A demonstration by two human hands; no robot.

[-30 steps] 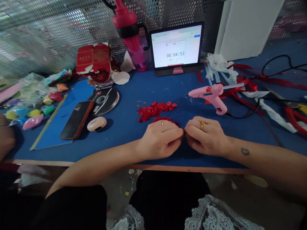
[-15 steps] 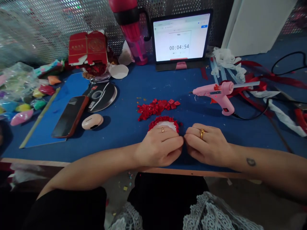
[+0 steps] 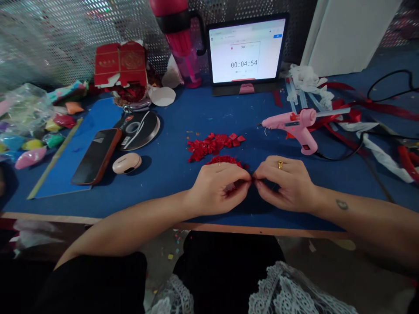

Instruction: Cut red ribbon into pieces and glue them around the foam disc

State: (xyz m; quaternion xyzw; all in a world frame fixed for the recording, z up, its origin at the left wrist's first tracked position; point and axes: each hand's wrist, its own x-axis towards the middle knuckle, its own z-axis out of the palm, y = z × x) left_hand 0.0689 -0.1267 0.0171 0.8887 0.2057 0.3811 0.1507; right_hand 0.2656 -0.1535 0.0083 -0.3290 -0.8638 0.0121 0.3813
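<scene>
My left hand (image 3: 222,188) and my right hand (image 3: 283,184) meet fingertip to fingertip near the table's front edge. Both are pinched closed; whatever lies between the fingertips is too small to make out, with only a trace of dark red there. Behind my left hand, and partly hidden by it, lies a round piece with a red ruffled rim (image 3: 225,160). A pile of small red folded ribbon pieces (image 3: 214,145) rests just beyond it. The pink glue gun (image 3: 296,124) lies on its side beyond my right hand, its nozzle pointing left.
A tablet (image 3: 247,52) showing a timer stands at the back beside a pink bottle (image 3: 185,52). Leftward are a ribbon spool (image 3: 139,131), a phone (image 3: 96,157), a pale oval case (image 3: 127,163) and colourful packets (image 3: 31,144). Red ribbons (image 3: 389,109) and a cable lie right.
Both hands have risen slightly in view, and their fingers have shifted from curled fists to a fingertip pinch. My left hand now covers more of the round red-rimmed piece.
</scene>
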